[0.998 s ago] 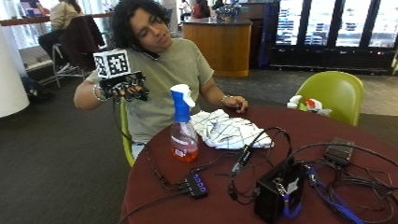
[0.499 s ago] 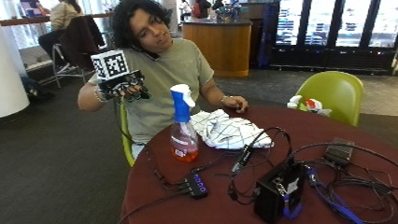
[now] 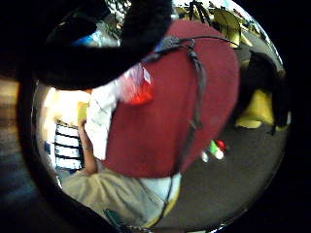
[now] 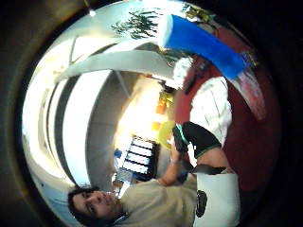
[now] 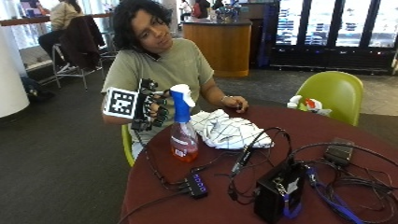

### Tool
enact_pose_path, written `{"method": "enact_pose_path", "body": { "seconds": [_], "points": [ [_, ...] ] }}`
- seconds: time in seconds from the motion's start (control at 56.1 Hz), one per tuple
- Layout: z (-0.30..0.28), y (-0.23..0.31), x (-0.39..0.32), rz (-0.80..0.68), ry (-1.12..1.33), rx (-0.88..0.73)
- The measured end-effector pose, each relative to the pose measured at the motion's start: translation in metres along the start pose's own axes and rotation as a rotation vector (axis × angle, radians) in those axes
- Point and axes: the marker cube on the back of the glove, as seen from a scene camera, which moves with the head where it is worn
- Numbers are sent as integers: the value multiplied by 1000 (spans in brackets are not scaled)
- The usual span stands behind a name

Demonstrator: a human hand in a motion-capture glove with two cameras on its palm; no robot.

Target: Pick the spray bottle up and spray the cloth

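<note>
Hand: the black-gloved right hand [image 5: 151,108] hovers just beside the sprayer head, fingers loosely spread, gripping nothing.
Bottle: the clear plastic spray bottle with orange liquid and a blue-and-white trigger head [image 5: 183,126] stands upright on the dark red round surface [image 5: 205,205], right in front of the palm; its blue neck fills the thumb-side palm view, so it is very close.
Cloth: the white crumpled cloth with thin dark grid lines [image 5: 227,131] lies on the surface just beyond the bottle, on the far side from the hand.
Other hand: bare, resting near the cloth's far edge.
Progress: early going, I'd say; nothing grasped, bottle not lifted.
Left: close round the neck, lift, aim, squeeze.
</note>
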Motion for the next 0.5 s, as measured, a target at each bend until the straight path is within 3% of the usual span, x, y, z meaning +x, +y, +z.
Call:
{"method": "enact_pose_path", "body": {
  "seconds": [0.089,0.356,0.499],
  "points": [
    [11,-24,3,51,-49,90],
    [41,-60,14,-112,-95,138],
    [48,-66,19,-89,-66,116]
  ]
}}
